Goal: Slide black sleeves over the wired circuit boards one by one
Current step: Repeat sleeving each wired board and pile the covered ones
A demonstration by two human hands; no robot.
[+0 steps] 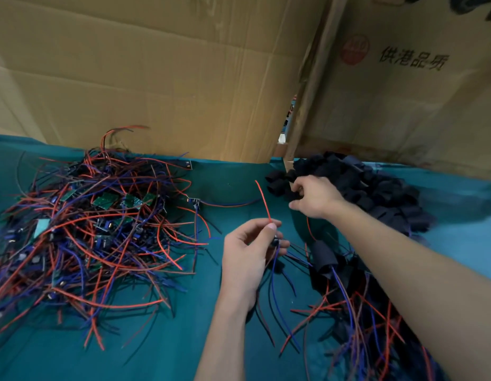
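Over sleeves (376,188), right hand (315,199) reaches; left hand (249,251) pinches wires (263,202) (raised).

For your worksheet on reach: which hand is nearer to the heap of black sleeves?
Right. The right hand is at the near edge of the sleeve heap, fingers among the sleeves. The left hand is nearer the person, apart from it, holding a wired board.

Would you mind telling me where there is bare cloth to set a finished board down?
Bare cloth lies between the wire pile and the sleeve heap, and along the near edge left of the left hand. Crowded: near right, among the sleeved boards, under the right hand's arm.
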